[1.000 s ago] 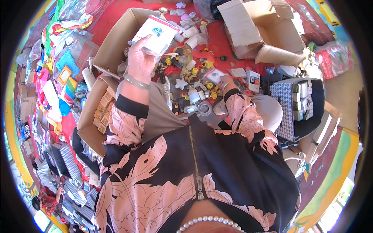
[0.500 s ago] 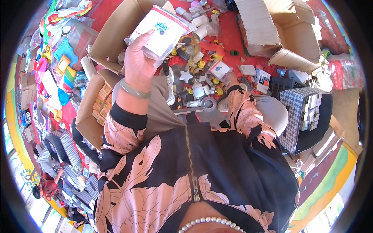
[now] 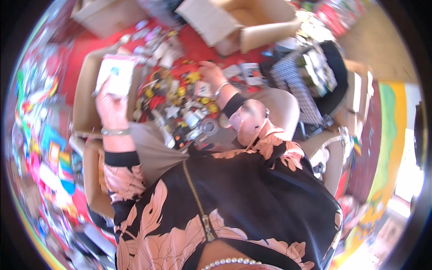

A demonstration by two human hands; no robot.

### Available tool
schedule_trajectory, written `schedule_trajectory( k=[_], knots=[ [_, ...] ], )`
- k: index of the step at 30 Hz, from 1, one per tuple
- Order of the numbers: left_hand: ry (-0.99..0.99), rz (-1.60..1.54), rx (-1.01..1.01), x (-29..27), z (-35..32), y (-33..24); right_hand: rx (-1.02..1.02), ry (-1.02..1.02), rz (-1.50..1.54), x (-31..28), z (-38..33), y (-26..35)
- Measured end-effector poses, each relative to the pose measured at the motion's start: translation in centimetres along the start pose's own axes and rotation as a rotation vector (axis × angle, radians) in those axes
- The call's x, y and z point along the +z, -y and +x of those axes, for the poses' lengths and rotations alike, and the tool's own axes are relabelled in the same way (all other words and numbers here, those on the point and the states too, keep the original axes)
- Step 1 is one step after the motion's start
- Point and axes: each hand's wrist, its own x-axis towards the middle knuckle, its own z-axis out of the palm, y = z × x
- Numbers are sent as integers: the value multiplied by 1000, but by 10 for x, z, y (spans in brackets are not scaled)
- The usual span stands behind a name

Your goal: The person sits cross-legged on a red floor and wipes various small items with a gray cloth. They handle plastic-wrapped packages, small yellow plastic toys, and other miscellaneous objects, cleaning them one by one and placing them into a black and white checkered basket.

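Note:
In my left hand is a white square packet in clear plastic, with a red strip along its top and a small blue print. I hold it up by its lower edge, in front of an upright brown carton. My right hand reaches over a heap of small parts, close to a yellow piece; blur hides what its fingers do. Just below it lies a smaller white packet. A white star-shaped piece and a roll of clear tape lie nearer me.
An open carton stands at the far right, and another box at the far left. A houndstooth-patterned bin with small boxes sits beside my right knee. Colourful goods fill the left side. Red cloth covers the floor.
The view has swung, shifting the scene left. My right hand has come off the small white packet and moved farther out. My left hand has carried the larger packet left, across the upright carton.

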Motion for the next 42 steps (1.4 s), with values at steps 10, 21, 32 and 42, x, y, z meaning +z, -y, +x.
schedule_trajectory(
  k=[10,21,32,42],
  knots=[
    [225,84,-99,14,16,27,-742,-232,-667,-110,-280,135],
    [119,193,-95,-3,31,25,-469,-1609,71,-364,-544,32],
    [75,393,-57,-21,71,28,-388,-1934,400,-391,-664,11],
    [374,746,197,-60,135,39,-199,-2221,512,-376,-743,-90]
  ],
)
